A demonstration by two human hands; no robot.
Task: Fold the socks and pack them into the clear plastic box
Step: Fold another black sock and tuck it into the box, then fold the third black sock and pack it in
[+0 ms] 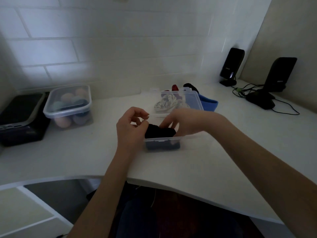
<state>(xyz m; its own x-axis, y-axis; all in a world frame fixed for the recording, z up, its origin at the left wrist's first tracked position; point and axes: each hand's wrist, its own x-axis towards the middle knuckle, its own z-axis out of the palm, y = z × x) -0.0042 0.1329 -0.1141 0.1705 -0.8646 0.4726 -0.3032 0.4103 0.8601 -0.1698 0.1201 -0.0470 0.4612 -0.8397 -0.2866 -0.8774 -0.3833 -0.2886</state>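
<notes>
A: How far along is the packing?

B: A black sock is going into the clear box near the counter edge, right hand pressing it, left hand pinching its edge.

A: What's remaining?

B: Loose socks are waiting beyond the lid.

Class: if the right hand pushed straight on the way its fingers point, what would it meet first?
Probably the dark sock in the box, which the right hand already seems to touch; the left hand lies beyond.

Box: clear smooth plastic, lid same; black sock inside is matt knit cloth. Desk is smooth matt white, wall is tile with slight sheen. Speakers at the right back corner: glossy black plastic.
</notes>
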